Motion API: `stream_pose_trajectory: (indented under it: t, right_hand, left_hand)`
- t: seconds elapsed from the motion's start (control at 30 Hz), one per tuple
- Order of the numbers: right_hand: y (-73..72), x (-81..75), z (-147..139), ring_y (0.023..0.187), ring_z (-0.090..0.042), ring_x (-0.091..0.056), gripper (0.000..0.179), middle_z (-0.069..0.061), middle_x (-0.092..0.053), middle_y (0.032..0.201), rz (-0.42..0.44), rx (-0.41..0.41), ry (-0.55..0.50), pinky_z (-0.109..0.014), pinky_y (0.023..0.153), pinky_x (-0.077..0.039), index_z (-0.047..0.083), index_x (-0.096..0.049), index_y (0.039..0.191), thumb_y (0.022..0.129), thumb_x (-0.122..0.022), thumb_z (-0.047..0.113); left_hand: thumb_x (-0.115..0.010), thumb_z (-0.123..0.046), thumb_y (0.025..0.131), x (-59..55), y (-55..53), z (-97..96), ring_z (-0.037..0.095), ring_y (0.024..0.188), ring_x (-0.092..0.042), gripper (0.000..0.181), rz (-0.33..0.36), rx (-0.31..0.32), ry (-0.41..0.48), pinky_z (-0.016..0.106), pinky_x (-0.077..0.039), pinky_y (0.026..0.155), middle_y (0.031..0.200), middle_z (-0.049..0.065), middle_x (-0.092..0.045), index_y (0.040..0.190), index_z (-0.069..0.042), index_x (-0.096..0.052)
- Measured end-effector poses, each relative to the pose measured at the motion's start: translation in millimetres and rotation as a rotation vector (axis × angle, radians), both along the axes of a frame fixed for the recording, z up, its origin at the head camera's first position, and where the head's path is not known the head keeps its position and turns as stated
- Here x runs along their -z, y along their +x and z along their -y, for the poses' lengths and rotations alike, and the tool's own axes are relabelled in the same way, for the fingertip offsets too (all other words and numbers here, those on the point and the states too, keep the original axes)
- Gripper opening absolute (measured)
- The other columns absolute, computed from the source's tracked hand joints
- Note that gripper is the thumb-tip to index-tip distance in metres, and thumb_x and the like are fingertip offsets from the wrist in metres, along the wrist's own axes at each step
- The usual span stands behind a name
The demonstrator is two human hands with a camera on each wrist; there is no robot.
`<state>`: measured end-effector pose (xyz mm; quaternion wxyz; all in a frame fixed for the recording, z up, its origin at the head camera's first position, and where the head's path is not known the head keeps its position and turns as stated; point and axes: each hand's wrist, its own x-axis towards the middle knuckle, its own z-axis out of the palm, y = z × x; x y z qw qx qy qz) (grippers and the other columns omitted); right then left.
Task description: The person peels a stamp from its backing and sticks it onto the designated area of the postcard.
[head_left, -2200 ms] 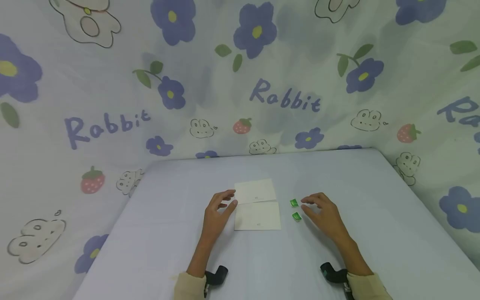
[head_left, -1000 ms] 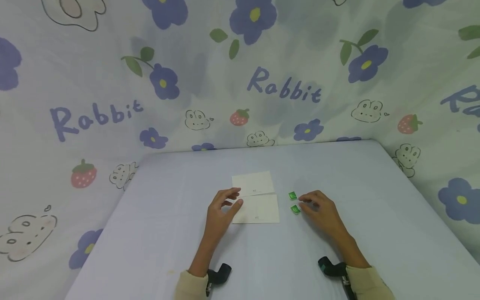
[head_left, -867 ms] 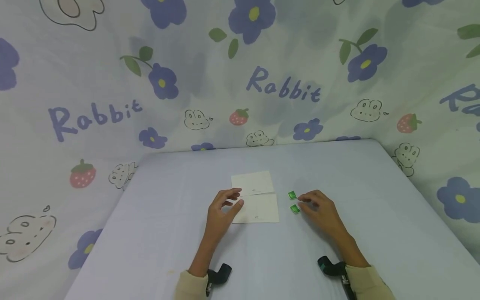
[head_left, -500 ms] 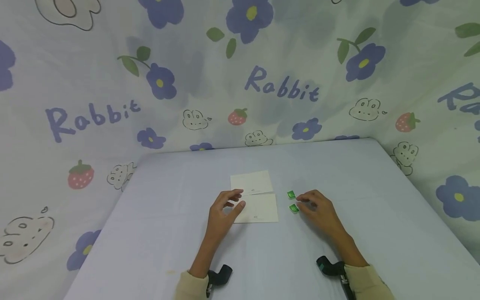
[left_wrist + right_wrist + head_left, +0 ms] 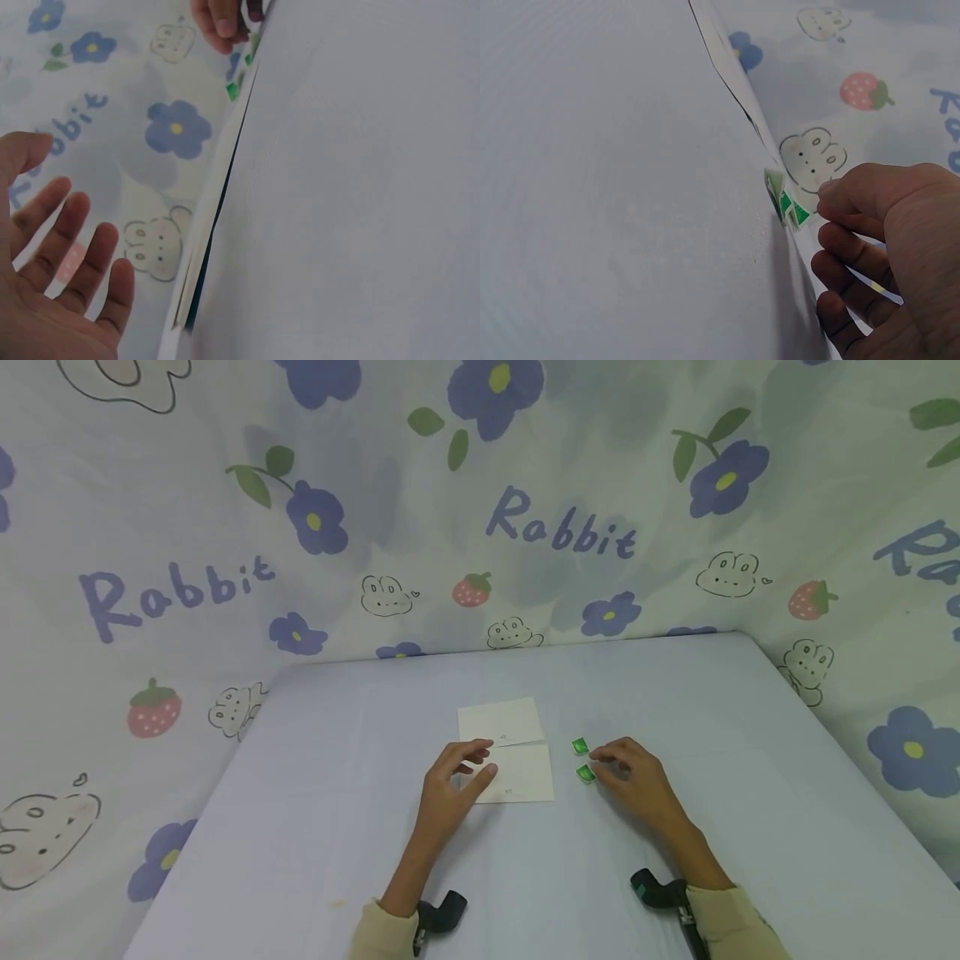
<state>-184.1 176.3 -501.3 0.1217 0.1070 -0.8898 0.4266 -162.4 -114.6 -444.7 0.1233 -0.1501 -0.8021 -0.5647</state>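
Observation:
Two cream paper rectangles, like cards or envelopes, lie on the white-covered table, the far one point(image 5: 501, 718) edge to edge with the near one point(image 5: 525, 775); each bears a small mark. My left hand point(image 5: 450, 789) is held over their left side, fingers apart and loosely bent, holding nothing. To the right of the papers lie two small green stamp-like pieces with white edges, one farther point(image 5: 580, 746), one nearer point(image 5: 586, 773). My right hand point(image 5: 637, 781) is right beside them, fingers relaxed, thumb tip at the nearer piece. In the right wrist view the green pieces point(image 5: 801, 215) stand slightly curled.
The table point(image 5: 345, 760) is covered with a plain white cloth. Behind it hangs a curtain point(image 5: 420, 518) printed with rabbits, flowers and strawberries. A black camera mount point(image 5: 442, 912) sits at the left wrist, another camera mount point(image 5: 656, 891) at the right.
My left hand has drifted right, from the papers' left edge to over them. My right hand has moved closer to the green pieces. The head view has tilted slightly down.

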Motion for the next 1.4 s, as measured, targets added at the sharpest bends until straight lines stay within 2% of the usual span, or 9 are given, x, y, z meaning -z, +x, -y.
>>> stream_pose_trajectory:
  t: [0.67, 0.8, 0.93, 1.07, 1.17, 1.27, 1.4]
  right_hand:
    - [-1.6, 3.0, 0.4, 0.097, -0.019, -0.062, 0.016, -0.001, -0.063, 0.102, -0.019, -0.012, 0.022, -0.041, 0.084, -0.053, 0.008, -0.075, 0.103, 0.087, -0.078, 0.008]
    - [-1.8, 4.0, 1.0, 0.097, -0.019, -0.062, 0.016, -0.001, -0.063, 0.102, -0.014, -0.012, 0.027, -0.041, 0.084, -0.053, 0.008, -0.075, 0.103, 0.087, -0.078, 0.008]
    - [-2.5, 4.6, 1.2, 0.097, -0.019, -0.063, 0.015, -0.001, -0.063, 0.102, -0.011, -0.007, 0.029, -0.041, 0.085, -0.053, 0.009, -0.075, 0.102, 0.087, -0.078, 0.008]
    - [-2.7, 5.2, 0.9, 0.098, -0.02, -0.063, 0.015, -0.001, -0.063, 0.102, -0.004, -0.007, 0.03, -0.042, 0.085, -0.053, 0.009, -0.075, 0.102, 0.087, -0.078, 0.008]
    - [-2.3, 5.2, 0.6, 0.099, -0.021, -0.063, 0.015, -0.001, -0.062, 0.103, 0.008, -0.008, 0.03, -0.043, 0.086, -0.053, 0.01, -0.075, 0.103, 0.088, -0.078, 0.009]
    - [-1.9, 4.6, 0.3, 0.101, -0.023, -0.062, 0.015, -0.002, -0.062, 0.103, 0.011, -0.012, 0.04, -0.044, 0.087, -0.053, 0.01, -0.075, 0.104, 0.089, -0.077, 0.01]
    - [-1.4, 2.9, -0.1, 0.103, -0.025, -0.061, 0.015, -0.003, -0.061, 0.104, 0.004, -0.023, 0.054, -0.046, 0.089, -0.052, 0.009, -0.075, 0.104, 0.089, -0.076, 0.011]
  left_hand:
    - [-0.073, -0.011, 0.092, 2.1, 4.1, -5.7, 0.035, 0.105, -0.059, 0.033, 0.01, 0.027, -0.025, 0.055, -0.048, 0.089, 0.113, 0.016, -0.064, 0.124, -0.005, -0.067]
    - [-0.073, -0.011, 0.092, 16.8, -2.0, -5.7, 0.034, 0.105, -0.06, 0.033, 0.013, 0.022, -0.029, 0.056, -0.048, 0.089, 0.113, 0.014, -0.064, 0.125, -0.007, -0.067]
    - [-0.075, -0.017, 0.092, 34.5, -10.2, -3.5, 0.026, 0.104, -0.06, 0.034, 0.007, 0.015, -0.038, 0.053, -0.049, 0.088, 0.112, 0.006, -0.065, 0.125, -0.016, -0.068]
    - [-0.075, -0.027, 0.092, 39.9, -13.1, -1.4, 0.014, 0.103, -0.06, 0.033, 0.001, 0.021, -0.056, 0.045, -0.051, 0.088, 0.111, -0.004, -0.065, 0.124, -0.026, -0.068]
    - [-0.074, -0.032, 0.092, 40.5, -13.7, -1.4, 0.009, 0.103, -0.059, 0.032, -0.003, 0.027, -0.063, 0.042, -0.051, 0.088, 0.111, -0.008, -0.064, 0.124, -0.029, -0.068]
    - [-0.075, -0.03, 0.092, 40.0, -13.8, -3.1, 0.012, 0.103, -0.06, 0.032, -0.01, 0.031, -0.061, 0.043, -0.051, 0.087, 0.111, -0.006, -0.065, 0.123, -0.027, -0.068]
    - [-0.076, -0.019, 0.091, 37.1, -12.2, -8.7, 0.023, 0.103, -0.062, 0.033, -0.017, 0.042, -0.048, 0.05, -0.051, 0.086, 0.112, 0.004, -0.066, 0.123, -0.014, -0.069]
